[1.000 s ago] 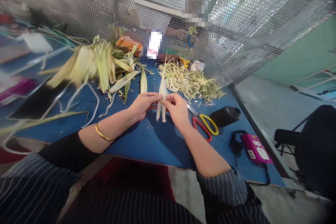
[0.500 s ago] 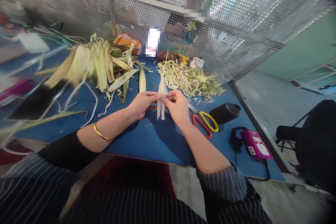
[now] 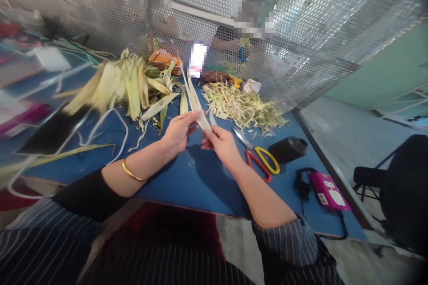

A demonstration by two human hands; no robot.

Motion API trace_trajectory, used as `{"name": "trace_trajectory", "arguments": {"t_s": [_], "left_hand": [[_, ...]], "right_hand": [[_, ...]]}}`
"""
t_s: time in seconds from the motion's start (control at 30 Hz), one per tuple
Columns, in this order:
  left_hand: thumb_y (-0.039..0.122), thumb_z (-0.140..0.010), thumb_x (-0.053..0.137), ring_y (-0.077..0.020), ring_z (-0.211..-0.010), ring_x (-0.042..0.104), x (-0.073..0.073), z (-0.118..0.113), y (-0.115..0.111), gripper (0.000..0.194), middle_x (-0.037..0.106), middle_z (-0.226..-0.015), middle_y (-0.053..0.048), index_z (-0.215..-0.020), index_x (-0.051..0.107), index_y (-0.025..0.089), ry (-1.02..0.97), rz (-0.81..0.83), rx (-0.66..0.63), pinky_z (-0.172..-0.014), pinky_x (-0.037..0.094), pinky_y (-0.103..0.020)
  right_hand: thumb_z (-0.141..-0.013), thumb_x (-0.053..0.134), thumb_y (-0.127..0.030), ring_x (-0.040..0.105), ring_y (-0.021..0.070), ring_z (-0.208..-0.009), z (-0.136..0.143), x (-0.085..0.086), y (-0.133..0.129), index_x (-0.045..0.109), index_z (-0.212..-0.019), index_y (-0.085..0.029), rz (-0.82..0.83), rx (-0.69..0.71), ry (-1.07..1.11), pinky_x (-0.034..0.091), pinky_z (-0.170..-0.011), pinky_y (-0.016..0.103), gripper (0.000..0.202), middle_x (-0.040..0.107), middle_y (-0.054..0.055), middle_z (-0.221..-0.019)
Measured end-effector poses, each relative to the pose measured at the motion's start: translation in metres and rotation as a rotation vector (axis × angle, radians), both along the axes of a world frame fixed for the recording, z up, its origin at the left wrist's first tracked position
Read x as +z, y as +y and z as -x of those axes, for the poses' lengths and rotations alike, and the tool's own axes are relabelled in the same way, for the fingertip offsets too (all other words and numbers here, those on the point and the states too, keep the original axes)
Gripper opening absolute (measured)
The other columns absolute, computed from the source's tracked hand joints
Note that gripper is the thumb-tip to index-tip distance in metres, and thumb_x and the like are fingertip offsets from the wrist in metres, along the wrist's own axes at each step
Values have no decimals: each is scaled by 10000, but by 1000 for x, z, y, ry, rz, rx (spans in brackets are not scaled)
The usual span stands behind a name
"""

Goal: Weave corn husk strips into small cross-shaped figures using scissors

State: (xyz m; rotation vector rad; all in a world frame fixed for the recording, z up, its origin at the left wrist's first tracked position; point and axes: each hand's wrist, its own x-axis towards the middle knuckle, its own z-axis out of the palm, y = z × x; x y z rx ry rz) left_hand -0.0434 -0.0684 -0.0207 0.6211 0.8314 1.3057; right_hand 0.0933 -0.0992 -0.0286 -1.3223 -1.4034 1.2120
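though upright before, husk (image 3: pixel 195 102) now left-leaning

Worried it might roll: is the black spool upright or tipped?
Tipped: the black spool lies lengthwise on the table, its end facing right.

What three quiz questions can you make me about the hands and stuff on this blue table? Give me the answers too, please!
1. Pick one. What are the left hand and the right hand both holding?
A) a cup
B) a strip of corn husk
C) a spoon

2. True or false? The gold bracelet is on the left forearm.

3. Fill in the missing colour. The scissors on the table have one yellow handle and one ____ handle.

Key: 1. B; 2. true; 3. red
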Motion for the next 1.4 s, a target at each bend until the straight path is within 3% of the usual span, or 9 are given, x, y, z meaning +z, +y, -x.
{"name": "trace_trajectory", "arguments": {"t_s": [0.23,0.37,0.5,0.6,0.7,0.83,1.07,1.23,1.4], "left_hand": [[283,-623,774,-81,-650,553,-1,2,2,248,636,-780,-25,-805,702,132,17,23,29,-609,470,-210],[394,-727,690,-75,-492,485,0,3,-4,268,548,-586,12,-640,597,158,299,-95,133,-474,399,-216],[444,-846,545,-90,-448,416,10,7,-17,467,434,-431,17,-464,481,182,881,-565,158,-486,354,-244],[362,-884,510,-171,-795,585,19,9,-20,259,681,-825,-70,-822,679,176,1219,-1012,163,-758,429,-308],[315,-901,470,-217,-926,590,21,11,-13,272,692,-975,-101,-996,679,169,1426,-1163,2,-847,404,-362],[296,-918,417,-156,-692,590,16,13,-5,288,690,-789,-40,-939,686,197,1459,-931,-266,-634,393,-269],[297,-871,461,-95,-473,476,13,13,-4,292,562,-544,10,-684,648,173,1237,-591,-405,-505,328,-230],[275,-840,527,-57,-400,397,9,13,5,209,535,-587,5,-728,658,157,818,-244,-249,-409,275,-214],[280,-824,588,-40,-395,358,9,14,9,192,490,-593,10,-697,652,152,473,-138,-111,-384,219,-226]], "right_hand": [[-843,502,-438,567,110,-493,-11,9,2,610,-763,-185,-264,-129,-221,457,-532,221,287,595,-14,-602],[-870,471,-373,590,124,-543,-25,18,3,608,-751,-192,-409,-271,-490,437,-605,231,256,604,-13,-597],[-901,437,-330,593,140,-621,-33,21,4,615,-790,-201,-521,-287,-734,412,-658,242,246,631,3,-653],[-914,425,-317,586,144,-664,-31,18,4,615,-808,-198,-570,-96,-744,405,-658,234,248,635,16,-691],[-920,423,-277,579,140,-692,-28,17,4,622,-832,-188,-638,53,-723,401,-682,231,236,634,24,-727],[-920,434,-279,568,130,-659,-29,18,4,641,-847,-193,-619,52,-692,395,-655,232,236,619,11,-695],[-860,518,-332,578,105,-545,-33,17,9,617,-839,-194,-424,-44,-459,433,-592,228,171,634,-14,-665],[-830,527,-348,576,112,-548,-53,31,12,615,-811,-196,-376,-253,-597,426,-590,248,177,642,-3,-667],[-707,649,-519,526,138,-549,-57,38,5,649,-648,-219,-152,78,-1075,322,-509,267,305,618,4,-594]]}}
